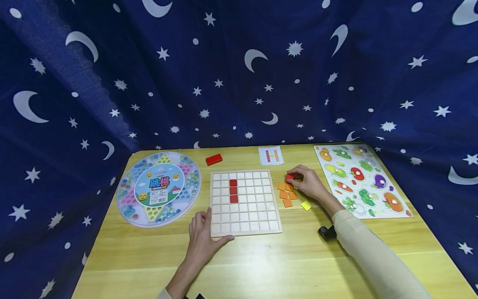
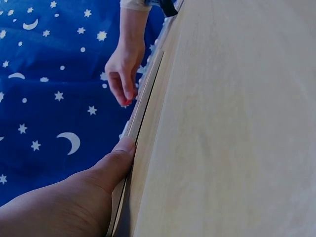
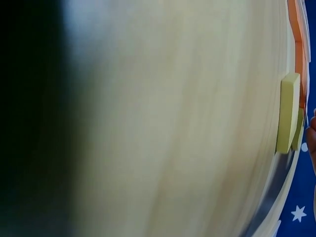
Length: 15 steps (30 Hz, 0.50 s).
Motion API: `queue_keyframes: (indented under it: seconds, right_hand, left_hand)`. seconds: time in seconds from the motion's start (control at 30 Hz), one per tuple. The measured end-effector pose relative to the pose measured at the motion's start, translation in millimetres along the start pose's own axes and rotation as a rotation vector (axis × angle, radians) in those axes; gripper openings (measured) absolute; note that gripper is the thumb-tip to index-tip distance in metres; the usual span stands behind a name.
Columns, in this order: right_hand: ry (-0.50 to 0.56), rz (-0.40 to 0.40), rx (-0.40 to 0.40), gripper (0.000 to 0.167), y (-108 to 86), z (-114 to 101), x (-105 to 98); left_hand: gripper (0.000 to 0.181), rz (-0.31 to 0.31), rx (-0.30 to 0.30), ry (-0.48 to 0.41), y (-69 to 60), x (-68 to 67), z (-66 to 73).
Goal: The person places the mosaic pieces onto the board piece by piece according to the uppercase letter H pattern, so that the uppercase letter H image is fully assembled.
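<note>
A white grid board (image 1: pixel 244 216) lies on the table, with three red square tiles (image 1: pixel 233 191) in one column. At its near left corner rests my left hand (image 1: pixel 200 241), index finger along the left side and thumb along the near edge. The left wrist view shows that thumb (image 2: pixel 116 160) against the board's rim (image 2: pixel 148 94). To the right of the board, my right hand (image 1: pixel 308 182) pinches a red square tile (image 1: pixel 289 177) over several loose orange tiles (image 1: pixel 284 194). A yellow tile (image 1: pixel 306 205) lies nearby; more yellow is partly hidden under the hand.
Two red blocks or stacked tiles (image 1: pixel 214 159) lie behind the board, left of a small printed pattern card (image 1: pixel 271 155). A round Chinese checkers set (image 1: pixel 123 195) is at left, a vegetable puzzle board (image 1: pixel 373 211) at right. A patterned blue curtain (image 1: pixel 239 112) hangs behind.
</note>
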State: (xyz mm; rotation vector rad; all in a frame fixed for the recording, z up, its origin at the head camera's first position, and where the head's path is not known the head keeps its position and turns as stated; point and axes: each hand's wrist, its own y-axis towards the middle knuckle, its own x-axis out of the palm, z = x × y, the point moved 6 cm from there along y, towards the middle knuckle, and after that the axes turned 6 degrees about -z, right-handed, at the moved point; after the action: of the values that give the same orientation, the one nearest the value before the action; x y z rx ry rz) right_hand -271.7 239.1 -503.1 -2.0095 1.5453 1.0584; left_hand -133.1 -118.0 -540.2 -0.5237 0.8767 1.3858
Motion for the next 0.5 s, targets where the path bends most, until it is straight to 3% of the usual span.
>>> queue_keyframes:
  seconds: [0.2, 0.5]
  right_hand:
    - [0.018, -0.028, -0.026, 0.026, 5.5, -11, 11]
    - [0.040, -0.093, -0.146, 0.022, 19.3, -47, 36]
  left_hand:
    - [0.111, 0.005, -0.009, 0.001, -2.2, 0.0, -2.0]
    - [0.111, -0.001, 0.001, 0.003, 0.4, 1.1, 0.5]
